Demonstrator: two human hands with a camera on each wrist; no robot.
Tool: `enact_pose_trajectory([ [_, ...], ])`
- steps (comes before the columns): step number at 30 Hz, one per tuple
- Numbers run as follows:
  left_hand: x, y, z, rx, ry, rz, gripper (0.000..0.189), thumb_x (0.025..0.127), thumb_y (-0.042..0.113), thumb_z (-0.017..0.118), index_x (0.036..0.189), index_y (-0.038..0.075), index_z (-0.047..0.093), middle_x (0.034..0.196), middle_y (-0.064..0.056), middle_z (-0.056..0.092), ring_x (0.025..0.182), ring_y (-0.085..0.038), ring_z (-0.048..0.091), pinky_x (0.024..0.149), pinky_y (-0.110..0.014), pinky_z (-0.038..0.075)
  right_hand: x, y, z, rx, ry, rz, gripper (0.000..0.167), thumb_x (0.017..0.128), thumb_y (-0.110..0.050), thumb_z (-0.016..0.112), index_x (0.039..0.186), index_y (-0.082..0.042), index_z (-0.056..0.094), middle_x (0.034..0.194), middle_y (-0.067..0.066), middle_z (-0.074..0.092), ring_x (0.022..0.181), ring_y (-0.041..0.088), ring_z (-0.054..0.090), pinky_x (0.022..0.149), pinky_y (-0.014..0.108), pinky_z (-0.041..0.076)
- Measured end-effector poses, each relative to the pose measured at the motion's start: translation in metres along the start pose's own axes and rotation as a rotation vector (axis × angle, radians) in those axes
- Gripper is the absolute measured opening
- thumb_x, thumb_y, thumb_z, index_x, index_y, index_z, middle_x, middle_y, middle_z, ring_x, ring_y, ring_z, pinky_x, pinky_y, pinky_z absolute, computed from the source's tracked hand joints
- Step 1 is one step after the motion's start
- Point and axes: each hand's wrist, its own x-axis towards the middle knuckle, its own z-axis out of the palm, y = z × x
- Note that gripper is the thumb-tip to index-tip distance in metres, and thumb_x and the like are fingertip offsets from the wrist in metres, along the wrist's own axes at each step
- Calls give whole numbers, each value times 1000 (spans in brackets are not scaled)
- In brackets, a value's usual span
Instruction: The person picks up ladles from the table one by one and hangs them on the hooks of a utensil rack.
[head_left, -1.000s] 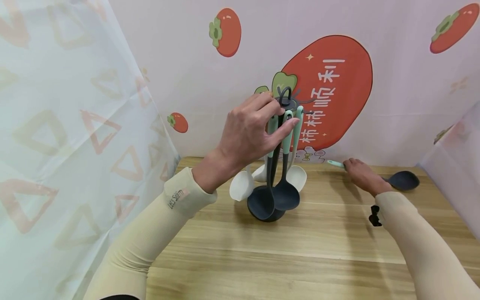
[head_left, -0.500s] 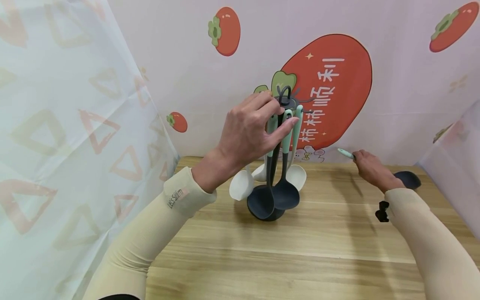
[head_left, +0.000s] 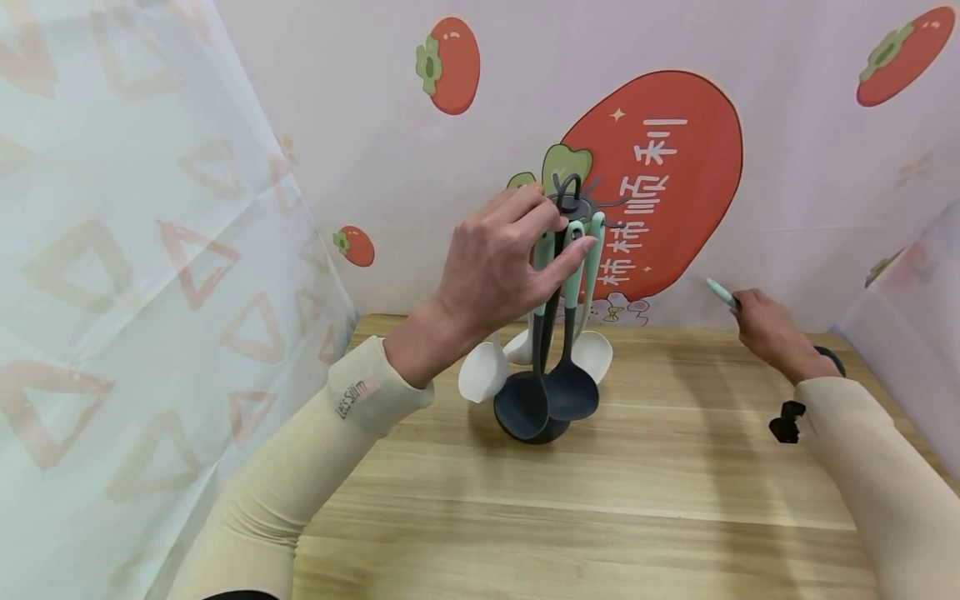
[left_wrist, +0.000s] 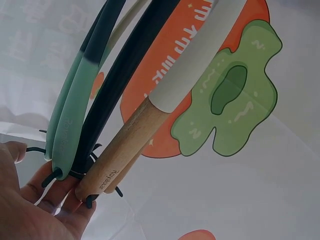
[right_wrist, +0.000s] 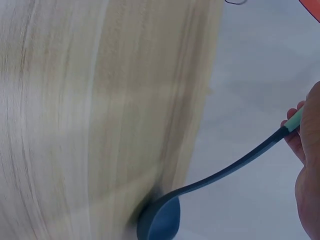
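Observation:
My left hand (head_left: 498,254) holds the top of a dark utensil stand (head_left: 576,207), thumb on the near side. From its hooks hang dark ladles (head_left: 573,392) with mint handles and white utensils (head_left: 483,371). The left wrist view shows a wooden handle (left_wrist: 122,150) and a mint handle (left_wrist: 70,125) by my fingertips. Further right, my right hand (head_left: 772,333) grips another dark ladle (right_wrist: 230,167) by its mint handle (head_left: 722,292). That ladle is tilted, handle end up and bowl low by the table's back edge; my hand and sleeve hide much of it in the head view.
The wooden table (head_left: 562,517) meets a white back wall (head_left: 802,208) printed with red persimmons. A patterned sheet (head_left: 135,292) closes off the left side, and a pale side wall (head_left: 915,333) stands at the right.
My right hand has moved right and up, lifting the ladle's handle end off the table while its bowl stays low. My left hand and the stand have not visibly moved.

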Motion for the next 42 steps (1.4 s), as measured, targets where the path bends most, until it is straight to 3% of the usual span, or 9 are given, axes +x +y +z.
enact_pose_trajectory([
  [10,0,1,-1,-3,-12,-12,34,98,35,75,89,2,72,91,-9,65,82,-21,61,67,-31,54,-7,10,-16,33,50,86,32,106,4,48,130,26,44,118,44,49,103,60,55,84,71,48],
  [26,0,1,0,-17,-5,-12,34,98,35,75,88,2,71,92,-10,66,85,-23,62,68,-32,56,-13,14,-28,46,126,126,32,105,2,51,126,27,47,111,42,50,95,57,55,80,71,47],
  [31,0,1,0,-18,4,-1,34,98,34,75,88,2,70,93,-10,66,86,-23,62,69,-32,56,-14,16,-30,56,138,118,31,105,3,52,125,26,48,109,42,51,90,54,55,76,70,46],
  [42,0,-1,2,-24,17,13,30,98,31,75,89,3,71,93,-10,66,84,-22,61,68,-31,54,-13,11,-35,52,260,70,22,101,6,57,116,22,55,99,40,57,84,54,59,71,68,46],
])
